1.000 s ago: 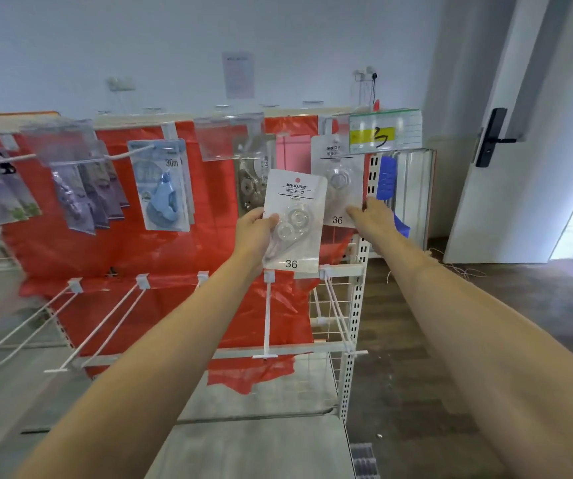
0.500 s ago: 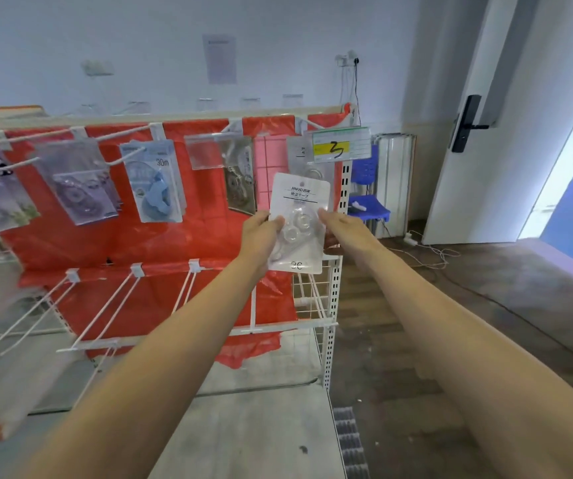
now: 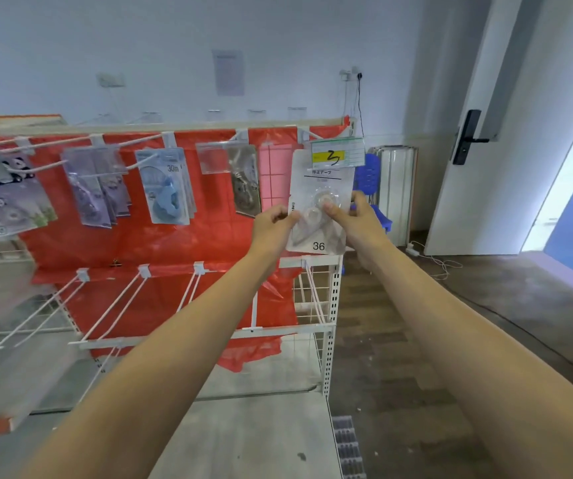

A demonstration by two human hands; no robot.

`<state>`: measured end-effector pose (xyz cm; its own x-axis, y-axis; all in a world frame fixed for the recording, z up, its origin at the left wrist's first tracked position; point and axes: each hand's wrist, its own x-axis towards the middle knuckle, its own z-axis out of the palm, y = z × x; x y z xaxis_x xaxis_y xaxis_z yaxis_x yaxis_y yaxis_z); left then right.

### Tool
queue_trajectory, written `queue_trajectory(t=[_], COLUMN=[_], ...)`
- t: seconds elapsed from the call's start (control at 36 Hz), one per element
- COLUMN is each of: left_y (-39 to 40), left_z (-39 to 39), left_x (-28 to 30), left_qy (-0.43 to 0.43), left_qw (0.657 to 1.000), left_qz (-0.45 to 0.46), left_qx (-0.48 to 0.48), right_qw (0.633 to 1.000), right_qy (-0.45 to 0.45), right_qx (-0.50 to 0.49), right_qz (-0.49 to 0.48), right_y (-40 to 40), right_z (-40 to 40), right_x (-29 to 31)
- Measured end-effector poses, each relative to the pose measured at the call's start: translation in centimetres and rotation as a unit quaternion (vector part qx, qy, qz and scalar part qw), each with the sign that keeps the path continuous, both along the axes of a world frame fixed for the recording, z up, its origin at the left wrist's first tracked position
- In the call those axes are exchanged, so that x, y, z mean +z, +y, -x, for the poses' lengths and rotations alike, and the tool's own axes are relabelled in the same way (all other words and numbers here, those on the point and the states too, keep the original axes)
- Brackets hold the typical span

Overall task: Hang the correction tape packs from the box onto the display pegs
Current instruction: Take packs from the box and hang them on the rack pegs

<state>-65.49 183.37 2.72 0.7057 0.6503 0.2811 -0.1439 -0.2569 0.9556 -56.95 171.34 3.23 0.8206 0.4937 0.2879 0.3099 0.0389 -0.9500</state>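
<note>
A white correction tape pack (image 3: 319,233) marked 36 is held up against the top right of the display rack, just under the price tag (image 3: 337,153) of the rightmost peg. My left hand (image 3: 273,229) pinches its left edge. My right hand (image 3: 356,221) grips its right side, thumb on the clear blister. The pack's top edge sits behind the tag, so I cannot tell whether it is on the peg. The box is out of view.
Other packs hang on the upper pegs: a clear one (image 3: 243,181), a blue 30m one (image 3: 169,186), purple ones (image 3: 95,188) and panda ones (image 3: 5,198). Bare lower pegs (image 3: 119,305) jut toward me. A red sheet (image 3: 181,243) backs the rack. A blue chair (image 3: 371,188) and a door (image 3: 506,133) stand to the right.
The pack has gone up and right to the rightmost peg's tag. My right hand has come off the hung pack and taken hold of this pack's right side.
</note>
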Motion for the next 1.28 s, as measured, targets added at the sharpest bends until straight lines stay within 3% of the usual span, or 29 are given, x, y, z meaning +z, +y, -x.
queue_trajectory(t=[0.31,0.5,0.69,0.83,1.03,1.28], left_y=[0.8,1.9,3.8,5.2,6.3,8.1], left_z=[0.1,0.2,-0.1,-1.2,-2.4,-3.2], left_x=[-0.7,-1.6,-2.6,-3.2,-4.6,-6.2], left_qy=[0.026,0.089,0.133,0.186,0.240,0.263], left_qw=[0.999,0.994,0.979,0.956,0.888,0.846], left_qz=[-0.011,-0.046,-0.151,-0.228,-0.390,-0.461], left_qx=[-0.018,-0.040,-0.014,-0.012,-0.039,-0.046], right_qw=[0.999,0.998,0.995,0.992,0.986,0.978], right_qy=[0.028,0.015,-0.004,-0.027,-0.049,-0.050], right_qx=[0.000,-0.036,-0.051,-0.066,-0.093,-0.134], right_qz=[0.016,0.057,0.084,0.105,0.132,0.154], right_y=[0.1,1.5,3.2,4.4,6.3,10.2], right_z=[-1.0,-2.3,-3.8,-4.8,-6.9,-9.2], right_x=[0.9,0.9,0.4,0.4,0.3,0.6])
